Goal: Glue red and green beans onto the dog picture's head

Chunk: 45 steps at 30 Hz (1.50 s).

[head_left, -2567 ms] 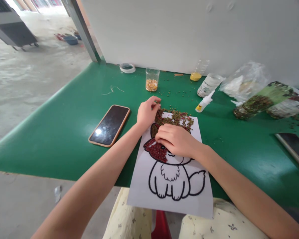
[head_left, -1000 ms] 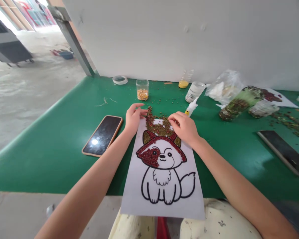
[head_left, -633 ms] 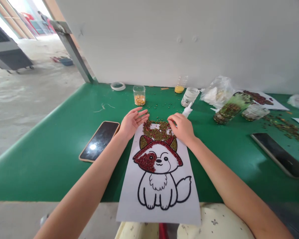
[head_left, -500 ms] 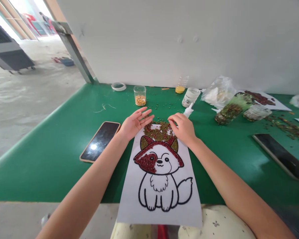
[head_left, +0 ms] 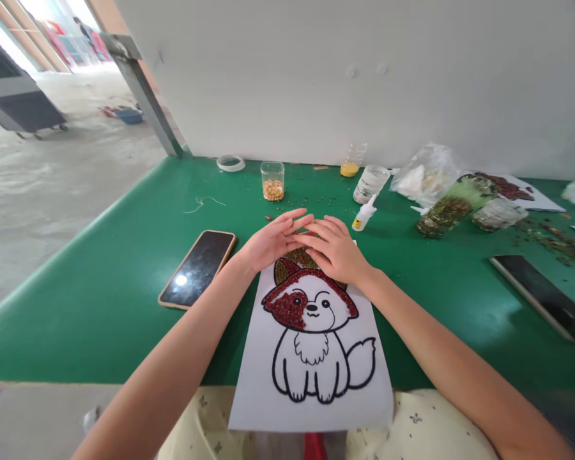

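Note:
A white sheet (head_left: pixel 263 396) with a cartoon fox outline lies at the table's front edge, partly over my lap. Red beans (head_left: pixel 287 311) cover part of the fox's face, and green beans fill the visible ear. Loose green beans (head_left: pixel 301 257) lie at the sheet's top, mostly hidden under my hands. Above them my left hand (head_left: pixel 278 239) has its fingers spread, palm turned inward, holding nothing. My right hand (head_left: pixel 335 249) meets it, fingers apart and overlapping the left fingertips, with nothing seen in it.
Phones lie left (head_left: pixel 197 268) and right (head_left: pixel 544 297) on the green table (head_left: pixel 100 306). Behind my hands are a cup of corn kernels (head_left: pixel 273 182), a glue bottle (head_left: pixel 365 214), a clear jar (head_left: pixel 371 184), a plastic bag (head_left: pixel 426 174) and a tipped container of green beans (head_left: pixel 453 207).
My hands have come together over the top of the sheet, hiding most of the loose beans. The right hand's curled fingers have spread. The view has shifted slightly.

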Each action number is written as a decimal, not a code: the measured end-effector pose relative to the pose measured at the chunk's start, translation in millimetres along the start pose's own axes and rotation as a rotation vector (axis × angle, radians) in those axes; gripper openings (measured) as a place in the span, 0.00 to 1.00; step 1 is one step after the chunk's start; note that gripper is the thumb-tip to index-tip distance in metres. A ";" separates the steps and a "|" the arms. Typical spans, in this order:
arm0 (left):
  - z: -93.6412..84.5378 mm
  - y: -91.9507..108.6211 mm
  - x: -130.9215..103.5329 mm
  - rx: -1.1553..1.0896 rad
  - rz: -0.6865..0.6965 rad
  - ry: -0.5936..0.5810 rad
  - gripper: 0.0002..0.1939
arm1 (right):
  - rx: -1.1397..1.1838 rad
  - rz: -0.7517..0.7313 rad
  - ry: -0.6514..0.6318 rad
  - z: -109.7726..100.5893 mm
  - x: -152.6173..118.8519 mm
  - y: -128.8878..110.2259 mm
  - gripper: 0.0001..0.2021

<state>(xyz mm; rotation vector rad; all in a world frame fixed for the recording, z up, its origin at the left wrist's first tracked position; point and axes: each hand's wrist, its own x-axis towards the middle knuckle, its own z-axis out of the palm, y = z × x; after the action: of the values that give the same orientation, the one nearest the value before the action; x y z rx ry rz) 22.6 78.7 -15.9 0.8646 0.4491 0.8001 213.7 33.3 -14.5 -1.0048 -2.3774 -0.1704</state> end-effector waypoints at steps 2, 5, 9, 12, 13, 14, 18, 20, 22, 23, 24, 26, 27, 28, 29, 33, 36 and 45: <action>0.1 -1.1 0.0 0.027 -0.013 -0.004 0.16 | 0.027 -0.006 -0.030 2.1 1.0 -0.3 0.17; 1.7 -1.4 -0.4 0.064 -0.022 -0.003 0.16 | 0.089 -0.017 -0.056 3.7 1.6 0.9 0.19; 7.0 -1.2 -0.2 0.100 -0.038 0.031 0.17 | 0.143 0.001 -0.082 2.6 -0.1 2.6 0.19; 10.2 -1.2 0.6 0.114 -0.026 0.065 0.16 | 0.136 0.039 -0.070 -1.5 -2.9 4.2 0.18; 10.5 -1.1 0.9 0.117 -0.021 0.067 0.16 | 0.133 0.053 -0.056 -3.2 -3.8 4.9 0.18; 10.5 -1.0 1.2 0.120 -0.018 0.066 0.16 | 0.129 0.066 -0.040 -5.0 -4.6 5.6 0.18; 8.4 0.2 1.9 0.131 0.000 0.089 0.15 | 0.101 0.105 0.024 -10.3 -5.9 9.5 0.17; 7.3 0.6 2.5 0.161 0.036 0.152 0.15 | 0.095 0.121 0.065 -11.1 -6.1 12.3 0.16; 6.2 0.4 3.4 0.239 0.106 0.260 0.14 | 0.088 0.142 0.109 -10.6 -6.6 15.4 0.15; 5.6 0.1 4.0 0.295 0.164 0.333 0.13 | 0.081 0.157 0.129 -10.1 -7.0 16.9 0.14; 4.9 -0.2 4.6 0.362 0.233 0.408 0.12 | 0.073 0.175 0.147 -9.6 -7.5 18.3 0.13; 3.4 -0.9 5.8 0.496 0.372 0.520 0.11 | 0.064 0.214 0.172 -8.7 -8.5 20.4 0.11; 2.6 -1.2 6.3 0.539 0.421 0.552 0.11 | 0.064 0.233 0.177 -8.4 -9.0 21.1 0.09; 1.9 -1.5 6.8 0.560 0.447 0.571 0.11 | 0.067 0.250 0.179 -8.3 -9.3 21.5 0.08; 1.2 -1.8 7.1 0.560 0.450 0.581 0.10 | 0.071 0.266 0.179 -8.3 -9.6 21.7 0.07; -1.3 -2.2 7.8 0.482 0.389 0.614 0.11 | 0.096 0.316 0.195 -8.1 -10.2 22.0 0.05; -3.4 -1.5 7.6 0.491 0.385 0.615 0.11 | 0.114 0.336 0.192 -6.8 -10.6 23.1 0.05; -17.7 -1.2 7.2 0.781 0.527 0.768 0.06 | 0.171 0.418 0.149 -1.0 -15.2 30.6 0.06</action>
<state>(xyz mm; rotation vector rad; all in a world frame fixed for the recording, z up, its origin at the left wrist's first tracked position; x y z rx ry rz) 16.3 92.6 -27.5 1.4150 1.2996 1.4946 244.1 45.3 -24.6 -1.3258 -1.9611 0.1087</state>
